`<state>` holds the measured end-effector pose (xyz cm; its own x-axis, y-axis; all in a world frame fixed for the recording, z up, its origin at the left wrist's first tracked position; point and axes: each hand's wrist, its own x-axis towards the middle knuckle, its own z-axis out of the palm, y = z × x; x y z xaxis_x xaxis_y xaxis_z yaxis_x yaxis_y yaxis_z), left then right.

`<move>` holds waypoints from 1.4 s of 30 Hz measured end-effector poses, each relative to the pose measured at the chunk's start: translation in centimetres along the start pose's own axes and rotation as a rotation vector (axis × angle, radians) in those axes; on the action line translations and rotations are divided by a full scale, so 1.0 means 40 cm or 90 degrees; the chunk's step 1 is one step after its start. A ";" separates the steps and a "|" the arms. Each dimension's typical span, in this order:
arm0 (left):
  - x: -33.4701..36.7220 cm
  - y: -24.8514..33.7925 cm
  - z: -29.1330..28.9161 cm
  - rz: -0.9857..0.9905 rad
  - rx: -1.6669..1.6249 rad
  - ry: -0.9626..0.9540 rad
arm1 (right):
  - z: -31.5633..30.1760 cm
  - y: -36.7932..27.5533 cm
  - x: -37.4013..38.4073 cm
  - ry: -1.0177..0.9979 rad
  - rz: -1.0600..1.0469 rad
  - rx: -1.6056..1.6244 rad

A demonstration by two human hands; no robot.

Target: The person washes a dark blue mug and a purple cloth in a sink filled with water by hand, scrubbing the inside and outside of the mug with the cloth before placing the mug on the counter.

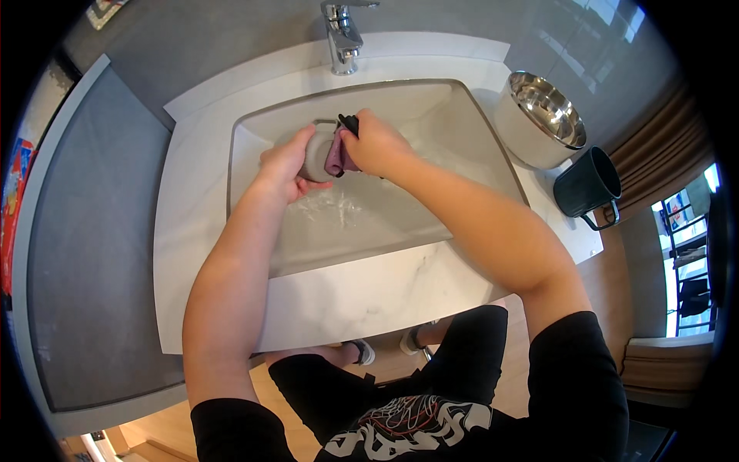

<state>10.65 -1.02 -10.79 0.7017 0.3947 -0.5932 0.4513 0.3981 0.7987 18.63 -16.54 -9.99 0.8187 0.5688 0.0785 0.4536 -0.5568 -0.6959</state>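
Note:
Over the basin, my left hand grips a grey mug, a round piece with a loop handle at its far side. My right hand is closed round a folded purple cloth with black edging. The cloth presses against the right side of the mug, and part of the mug is hidden behind it. Below both hands lies the grey sink basin, with shiny, rippled water on its bottom.
A chrome faucet stands behind the basin. On the white marbled counter, at the right, are a white bowl with a steel inside and a dark green mug. A grey panel rises at the left.

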 end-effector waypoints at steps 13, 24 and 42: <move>0.030 -0.001 -0.015 0.077 -0.048 0.010 | -0.005 0.003 -0.013 -0.040 -0.222 0.002; -0.021 0.024 -0.008 0.100 0.112 0.181 | -0.038 0.134 0.041 -0.286 0.009 -0.369; -0.006 0.016 -0.015 0.065 0.056 0.133 | -0.002 0.086 0.041 -0.246 -0.012 -0.006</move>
<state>10.44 -0.37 -10.19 0.6210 0.5951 -0.5101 0.4373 0.2771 0.8556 21.56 -17.56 -12.18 0.6187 0.7636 -0.1848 0.4715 -0.5491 -0.6901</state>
